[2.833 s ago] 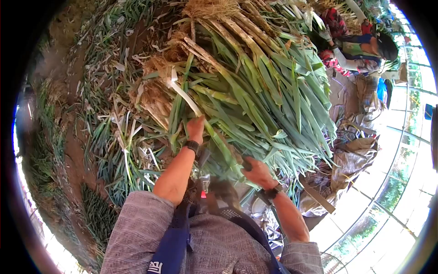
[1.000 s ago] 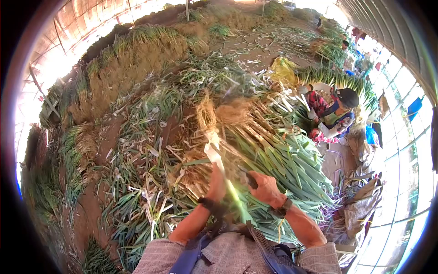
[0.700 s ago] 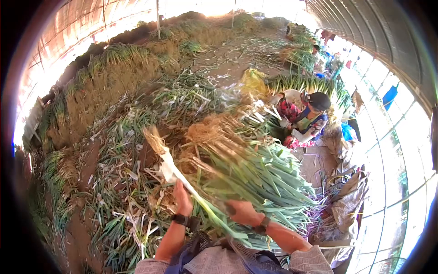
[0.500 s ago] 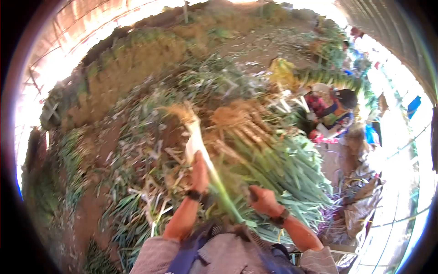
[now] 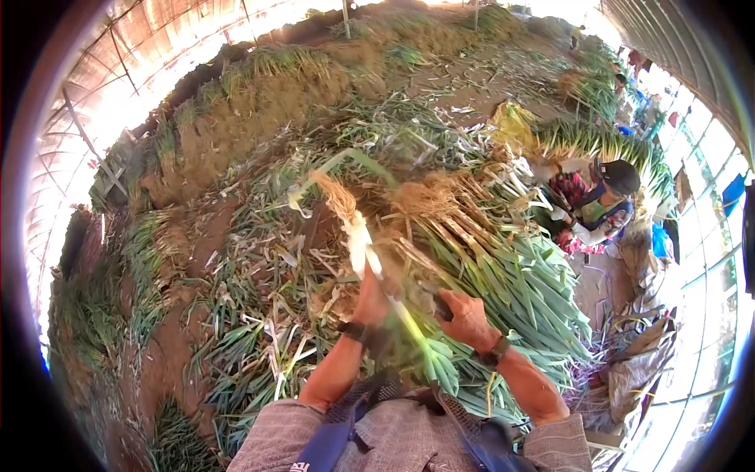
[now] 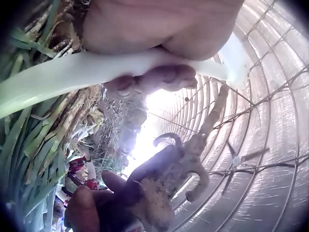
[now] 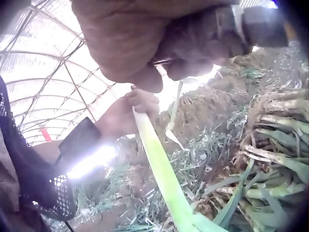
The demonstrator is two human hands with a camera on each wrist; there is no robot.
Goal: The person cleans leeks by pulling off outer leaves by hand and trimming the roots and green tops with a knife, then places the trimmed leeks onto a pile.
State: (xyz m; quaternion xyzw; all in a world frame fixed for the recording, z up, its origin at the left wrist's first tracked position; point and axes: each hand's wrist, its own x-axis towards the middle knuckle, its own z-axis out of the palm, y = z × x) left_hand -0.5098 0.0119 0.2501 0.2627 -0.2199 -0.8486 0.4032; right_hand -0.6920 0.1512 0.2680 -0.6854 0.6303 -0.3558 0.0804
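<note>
Brown ground [image 5: 599,275] borders the leek pile [image 5: 503,275] along its right edge; the held leek [image 5: 414,330] hangs by the pile's left side. What seems a yellow bag [image 5: 513,126] lies beyond. The leek slants, roots [image 5: 338,197] pointing forward and leftward, leaves [image 5: 440,368] back. The left hand [image 5: 371,300] grips its white shaft [image 5: 359,240]; the right hand [image 5: 469,322] grips a dark tool [image 5: 443,307].

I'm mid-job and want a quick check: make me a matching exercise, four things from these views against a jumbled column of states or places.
1. left hand
2. right hand
3. stalk
4. cap

A. dark, on the other person
B. gripping a dark object
C. white near its roots, green further along
D. gripping a white section

Pairs: 1-D, 2-B, 3-C, 4-A
</note>
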